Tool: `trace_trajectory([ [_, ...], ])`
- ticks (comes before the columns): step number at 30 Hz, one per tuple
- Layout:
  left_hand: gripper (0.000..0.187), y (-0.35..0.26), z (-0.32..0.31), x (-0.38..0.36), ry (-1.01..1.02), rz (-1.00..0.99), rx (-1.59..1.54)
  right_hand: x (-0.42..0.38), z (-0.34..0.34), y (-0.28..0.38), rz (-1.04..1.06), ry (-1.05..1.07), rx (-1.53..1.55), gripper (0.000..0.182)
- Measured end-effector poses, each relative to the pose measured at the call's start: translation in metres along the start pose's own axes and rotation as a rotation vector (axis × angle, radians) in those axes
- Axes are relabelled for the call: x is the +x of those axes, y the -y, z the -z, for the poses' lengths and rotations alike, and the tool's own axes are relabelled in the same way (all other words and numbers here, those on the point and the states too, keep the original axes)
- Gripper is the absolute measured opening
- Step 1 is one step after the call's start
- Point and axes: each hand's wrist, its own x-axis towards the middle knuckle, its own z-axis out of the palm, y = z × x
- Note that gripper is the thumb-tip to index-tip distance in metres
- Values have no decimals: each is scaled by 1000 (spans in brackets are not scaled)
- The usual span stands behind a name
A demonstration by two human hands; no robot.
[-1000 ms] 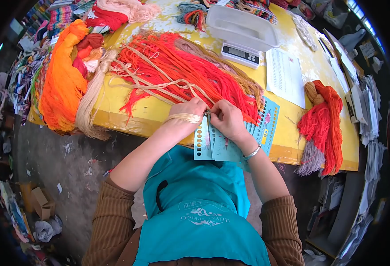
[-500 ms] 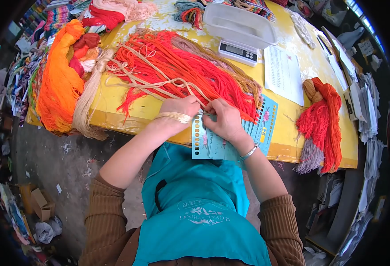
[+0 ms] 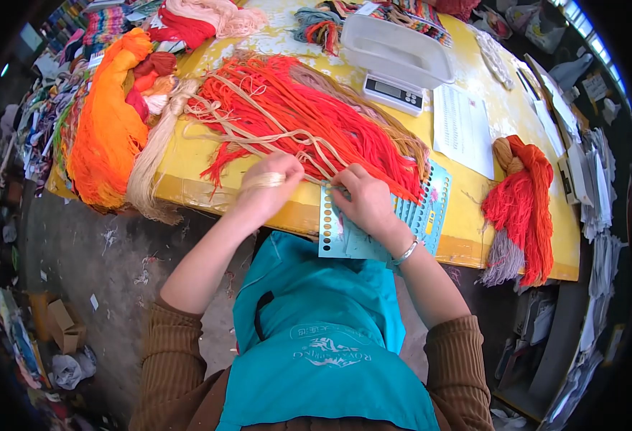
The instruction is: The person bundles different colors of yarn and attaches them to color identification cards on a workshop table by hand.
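Observation:
My right hand [image 3: 366, 200] grips the top left corner of a stack of light blue punched thread cards [image 3: 334, 241] at the table's front edge. Rows of round holes run along the cards' sides. To the left, my left hand [image 3: 269, 181] is closed, fingertips together; what they pinch is too small to make out. Pale bands circle that hand. Behind both hands lies a long bundle of red thread [image 3: 294, 108], with loose beige strands [image 3: 298, 136] across it, reaching close to my fingers. Its red ends overlap the cards.
Orange skeins [image 3: 108, 136] and a beige skein [image 3: 154, 154] hang over the table's left edge; a red skein [image 3: 535, 194] hangs at the right. Behind are a digital scale [image 3: 393, 93], a clear plastic tub [image 3: 398, 54] and a printed sheet [image 3: 462, 129].
My left hand has moved left, away from the cards and from my right hand. My right hand stays at the cards' corner. The whole view has shifted slightly.

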Motion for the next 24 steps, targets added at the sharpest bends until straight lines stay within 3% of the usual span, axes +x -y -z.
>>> trace_trajectory([
  [4, 11, -5, -19, -12, 78, 143, -200, 7, -14, 9, 97, -85, -41, 9],
  [7, 11, -6, -23, -9, 64, 177, -196, 9, -21, 6, 0, -69, -70, 9],
  [12, 11, -4, -35, -5, 27, -11, -12, 9, -22, 2, 9, -58, -47, 9],
  [19, 12, -5, -35, -1, 91, 6, 11, 9, -17, -1, -185, -26, 181, 11],
  [24, 10, -8, -34, 3, 36, -160, 176, 9, -18, -1, -222, -26, 194, 10],
])
